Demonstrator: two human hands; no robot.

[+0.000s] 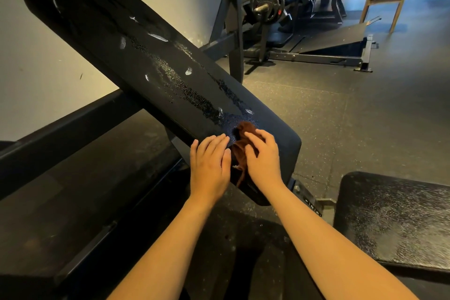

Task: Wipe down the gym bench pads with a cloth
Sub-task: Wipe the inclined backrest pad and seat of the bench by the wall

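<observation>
Though our right hand [264,157] gripped the cloth [246,128], left hand [210,165] flat, back pad [117,41] toward 11 o'clock lay wet, unwiped

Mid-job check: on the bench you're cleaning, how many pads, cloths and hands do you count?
Pads: 2 (inclined back pad, seat pad)
Cloths: 1 (brown cloth)
Hands: 2 (left hand, right hand)
Total: 5
</observation>
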